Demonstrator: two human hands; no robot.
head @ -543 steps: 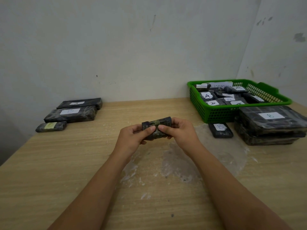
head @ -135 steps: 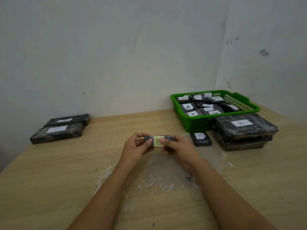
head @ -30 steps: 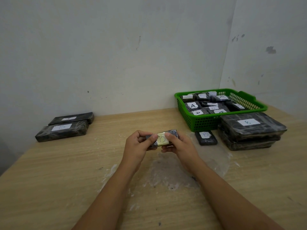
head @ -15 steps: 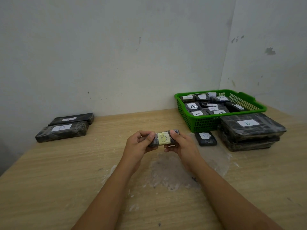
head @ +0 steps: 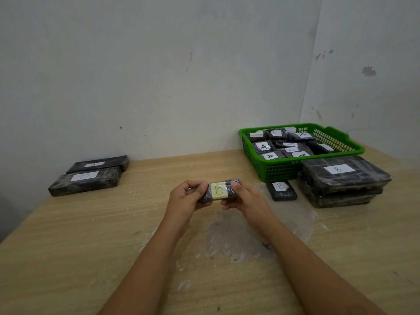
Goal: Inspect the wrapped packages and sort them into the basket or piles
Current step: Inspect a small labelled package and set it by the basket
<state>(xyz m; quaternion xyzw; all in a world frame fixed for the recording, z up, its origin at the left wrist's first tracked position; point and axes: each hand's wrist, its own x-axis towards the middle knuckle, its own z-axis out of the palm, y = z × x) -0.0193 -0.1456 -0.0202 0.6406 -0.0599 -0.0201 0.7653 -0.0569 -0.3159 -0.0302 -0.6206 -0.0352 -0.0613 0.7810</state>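
A small dark wrapped package (head: 218, 190) with a yellow label marked B is held above the middle of the table. My left hand (head: 186, 198) grips its left end and my right hand (head: 244, 198) grips its right end, thumbs on top. The green basket (head: 272, 169) at the back right holds several small dark packages with white labels, some marked A. In front of the basket lies a small package marked B (head: 281, 190). Beside it stands a stack of large flat packages (head: 343, 180), the top one marked B.
Two long dark packages lie at the back left: one marked B (head: 85, 183) and, behind it by the wall, one marked A (head: 98, 163). A sheet of clear wrap (head: 245, 233) lies crumpled on the wooden table under my hands. Walls close the back and right.
The held package has turned so its yellow B label faces up and towards me. In the oldest frame a third small package lay at the back left; it is gone from there.
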